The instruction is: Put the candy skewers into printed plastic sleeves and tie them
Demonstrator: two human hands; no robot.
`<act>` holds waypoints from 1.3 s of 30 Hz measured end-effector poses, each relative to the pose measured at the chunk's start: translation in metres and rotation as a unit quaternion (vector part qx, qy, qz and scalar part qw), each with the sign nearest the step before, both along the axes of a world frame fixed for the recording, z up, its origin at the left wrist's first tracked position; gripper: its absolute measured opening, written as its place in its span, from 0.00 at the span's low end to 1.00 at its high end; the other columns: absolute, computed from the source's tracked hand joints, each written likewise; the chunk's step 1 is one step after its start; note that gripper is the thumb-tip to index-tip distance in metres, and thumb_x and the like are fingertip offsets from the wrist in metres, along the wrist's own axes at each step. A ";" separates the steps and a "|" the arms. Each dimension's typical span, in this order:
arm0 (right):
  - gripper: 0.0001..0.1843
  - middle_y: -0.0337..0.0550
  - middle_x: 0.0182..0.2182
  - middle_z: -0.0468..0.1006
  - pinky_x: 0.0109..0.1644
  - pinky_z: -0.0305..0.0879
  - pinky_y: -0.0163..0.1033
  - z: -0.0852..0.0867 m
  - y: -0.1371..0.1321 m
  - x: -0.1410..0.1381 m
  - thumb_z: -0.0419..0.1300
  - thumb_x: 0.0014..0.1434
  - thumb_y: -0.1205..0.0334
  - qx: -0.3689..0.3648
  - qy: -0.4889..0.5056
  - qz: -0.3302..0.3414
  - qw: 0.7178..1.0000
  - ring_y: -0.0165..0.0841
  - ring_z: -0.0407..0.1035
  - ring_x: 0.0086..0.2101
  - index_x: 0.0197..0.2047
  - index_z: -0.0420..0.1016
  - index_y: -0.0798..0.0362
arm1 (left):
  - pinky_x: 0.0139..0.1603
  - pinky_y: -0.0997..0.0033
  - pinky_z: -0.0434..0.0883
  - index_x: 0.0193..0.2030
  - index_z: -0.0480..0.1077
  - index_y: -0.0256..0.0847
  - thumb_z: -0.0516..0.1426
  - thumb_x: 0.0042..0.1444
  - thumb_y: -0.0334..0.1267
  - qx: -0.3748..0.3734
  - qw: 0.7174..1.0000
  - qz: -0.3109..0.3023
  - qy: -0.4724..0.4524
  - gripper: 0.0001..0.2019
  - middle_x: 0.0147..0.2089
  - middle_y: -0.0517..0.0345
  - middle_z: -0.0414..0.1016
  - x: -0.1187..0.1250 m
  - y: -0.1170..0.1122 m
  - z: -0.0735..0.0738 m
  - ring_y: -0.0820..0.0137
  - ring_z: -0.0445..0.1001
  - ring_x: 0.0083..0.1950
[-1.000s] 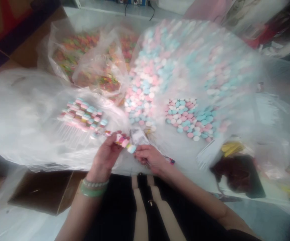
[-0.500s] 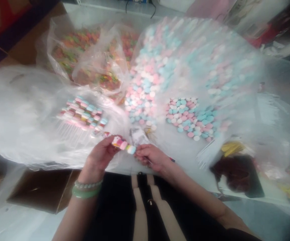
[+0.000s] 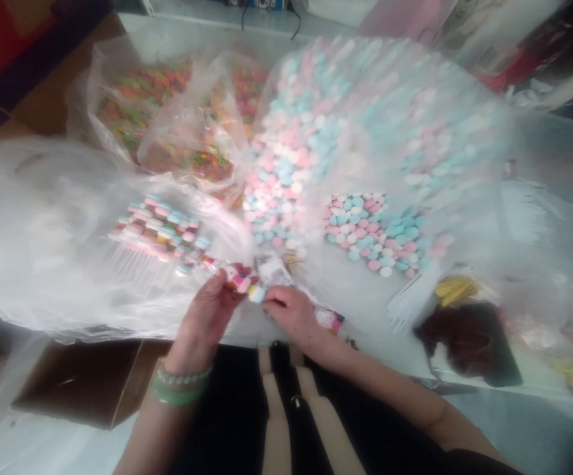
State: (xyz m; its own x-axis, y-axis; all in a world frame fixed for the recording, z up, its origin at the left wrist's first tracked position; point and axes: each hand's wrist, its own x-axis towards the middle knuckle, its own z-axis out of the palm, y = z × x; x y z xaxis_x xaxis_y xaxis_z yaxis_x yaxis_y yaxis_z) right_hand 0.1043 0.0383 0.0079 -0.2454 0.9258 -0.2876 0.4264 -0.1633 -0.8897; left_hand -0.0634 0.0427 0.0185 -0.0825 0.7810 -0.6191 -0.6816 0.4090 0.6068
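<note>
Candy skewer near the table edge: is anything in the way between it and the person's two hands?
Nothing visible is. The left hand grips the candy skewer directly, and the right hand pinches its tip with bare fingers.

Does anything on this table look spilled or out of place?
Yes: a patch of loose pink, blue and white candies lies spread on the table by the mouth of the big bag, as if spilled out. Blur hides whether plastic covers them.
</note>
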 end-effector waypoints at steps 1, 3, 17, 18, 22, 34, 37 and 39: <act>0.10 0.36 0.24 0.70 0.35 0.54 0.36 0.000 -0.001 0.000 0.57 0.55 0.67 0.030 -0.018 0.007 0.999 0.30 0.62 0.29 0.22 0.68 0.51 | 0.49 0.57 0.77 0.40 0.77 0.32 0.57 0.63 0.39 0.008 1.000 0.004 0.003 0.11 0.41 0.45 0.81 0.002 0.000 -0.001 0.57 0.81 0.43; 0.12 0.38 0.25 0.70 0.35 0.53 0.37 -0.001 -0.005 0.000 0.56 0.58 0.68 0.115 -0.072 0.031 0.990 0.31 0.62 0.29 0.24 0.69 0.51 | 0.49 0.58 0.77 0.39 0.77 0.33 0.57 0.63 0.39 0.015 1.000 0.011 0.008 0.11 0.41 0.46 0.81 0.006 -0.001 -0.002 0.59 0.81 0.42; 0.09 0.34 0.21 0.71 0.28 0.55 0.34 0.007 0.003 0.002 0.60 0.53 0.65 -0.263 0.233 0.000 0.936 0.27 0.61 0.23 0.37 0.80 0.53 | 0.53 0.55 0.74 0.45 0.76 0.39 0.60 0.61 0.42 0.014 0.999 0.015 -0.045 0.11 0.41 0.51 0.81 -0.017 0.007 0.001 0.59 0.79 0.45; 0.09 0.33 0.19 0.68 0.26 0.52 0.33 0.005 0.003 0.002 0.60 0.52 0.64 -0.327 0.272 -0.006 0.905 0.26 0.58 0.21 0.35 0.80 0.54 | 0.53 0.55 0.74 0.45 0.76 0.39 0.61 0.60 0.42 0.018 0.999 0.010 -0.047 0.11 0.41 0.51 0.81 -0.017 0.006 0.001 0.59 0.79 0.46; 0.04 0.32 0.18 0.67 0.24 0.47 0.31 -0.001 -0.001 -0.001 0.64 0.46 0.65 -0.415 0.343 -0.025 0.842 0.23 0.54 0.19 0.28 0.77 0.56 | 0.51 0.54 0.75 0.44 0.76 0.38 0.64 0.56 0.44 0.024 0.999 0.000 -0.024 0.14 0.40 0.49 0.81 -0.012 0.004 -0.002 0.58 0.80 0.43; 0.11 0.40 0.25 0.74 0.33 0.51 0.38 -0.007 0.000 0.002 0.56 0.59 0.68 0.176 -0.143 0.040 0.973 0.31 0.63 0.29 0.25 0.72 0.53 | 0.49 0.61 0.77 0.35 0.76 0.34 0.55 0.64 0.36 -0.022 0.995 0.088 0.036 0.11 0.38 0.49 0.80 0.006 0.005 -0.005 0.64 0.80 0.41; 0.10 0.41 0.24 0.73 0.31 0.48 0.39 -0.010 -0.004 0.003 0.56 0.58 0.70 0.256 -0.218 0.083 0.938 0.31 0.61 0.26 0.26 0.72 0.53 | 0.49 0.59 0.77 0.33 0.76 0.35 0.55 0.65 0.38 -0.022 0.995 0.100 0.018 0.13 0.36 0.50 0.80 0.007 0.005 -0.005 0.64 0.80 0.40; 0.10 0.41 0.24 0.74 0.30 0.47 0.39 -0.010 -0.004 0.002 0.56 0.59 0.70 0.239 -0.215 0.099 0.942 0.31 0.61 0.26 0.27 0.72 0.53 | 0.52 0.58 0.76 0.33 0.76 0.36 0.57 0.63 0.39 0.004 0.995 0.102 0.013 0.11 0.36 0.51 0.80 0.007 0.004 -0.006 0.62 0.80 0.42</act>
